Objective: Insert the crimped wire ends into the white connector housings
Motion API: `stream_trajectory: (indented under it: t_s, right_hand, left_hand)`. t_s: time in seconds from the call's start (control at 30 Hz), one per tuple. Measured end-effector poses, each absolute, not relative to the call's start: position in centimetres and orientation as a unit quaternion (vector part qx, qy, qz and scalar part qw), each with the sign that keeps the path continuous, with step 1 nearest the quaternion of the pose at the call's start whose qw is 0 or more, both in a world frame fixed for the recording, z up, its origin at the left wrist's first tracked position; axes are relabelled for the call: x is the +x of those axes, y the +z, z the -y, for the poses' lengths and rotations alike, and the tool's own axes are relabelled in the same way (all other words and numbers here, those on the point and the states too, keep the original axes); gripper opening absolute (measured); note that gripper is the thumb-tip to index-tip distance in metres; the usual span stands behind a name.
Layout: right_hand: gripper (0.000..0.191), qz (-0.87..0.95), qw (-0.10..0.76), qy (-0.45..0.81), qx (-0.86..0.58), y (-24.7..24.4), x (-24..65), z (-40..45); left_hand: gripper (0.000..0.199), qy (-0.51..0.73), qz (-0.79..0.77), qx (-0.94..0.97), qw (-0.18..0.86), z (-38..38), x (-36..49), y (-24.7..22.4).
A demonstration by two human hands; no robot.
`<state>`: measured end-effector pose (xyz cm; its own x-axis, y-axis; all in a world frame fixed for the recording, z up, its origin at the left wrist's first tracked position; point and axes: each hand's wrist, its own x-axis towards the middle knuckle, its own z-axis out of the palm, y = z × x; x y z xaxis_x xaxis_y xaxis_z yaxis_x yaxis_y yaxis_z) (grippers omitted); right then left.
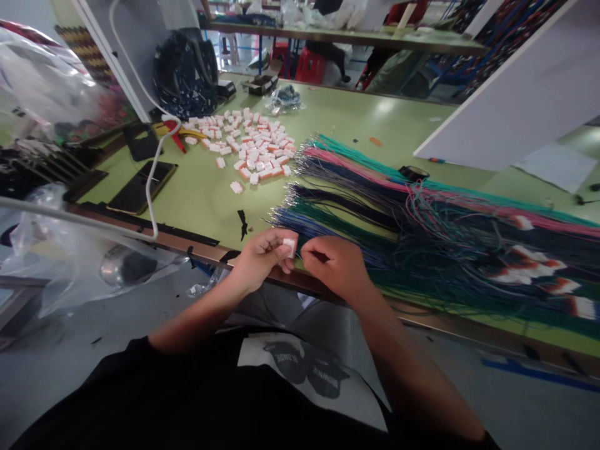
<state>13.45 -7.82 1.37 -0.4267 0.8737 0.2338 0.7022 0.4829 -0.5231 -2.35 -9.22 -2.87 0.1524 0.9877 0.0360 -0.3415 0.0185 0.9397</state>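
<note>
Between the thumb and fingers of my left hand [262,259] is a small white connector housing [289,246]. My right hand [340,265] is closed in a pinch just right of it, and a thin wire [299,252] shows between the two hands. Past my hands lies a heap of white and orange connector housings [260,147]. Bundles of cut wires, among them a blue bundle [304,226], a dark green bundle [323,215], a pink bundle [337,164] and a teal bundle [347,152], have metal tips toward the left.
A phone [143,187] and pliers with yellow and red handles [180,134] lie on the left. A white bent rod [149,181] crosses there. Black tape [414,173] rests on the wires. Wired connectors [529,269] lie at right. A white panel [510,94] stands behind.
</note>
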Motion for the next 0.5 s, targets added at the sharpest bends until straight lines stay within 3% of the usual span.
stream_trajectory:
  t_s: [0.3,0.5]
  right_hand:
    - [0.020,0.815,0.236,0.259,-0.462,0.9,13.9,7.5]
    - [0.024,0.818,0.222,0.345,-0.404,2.4,15.4,7.7]
  left_hand:
    - [0.023,0.529,-0.381,0.477,0.590,9.3,-2.2,-2.7]
    - [0.015,0.481,-0.383,0.564,0.551,7.9,-2.0,0.5]
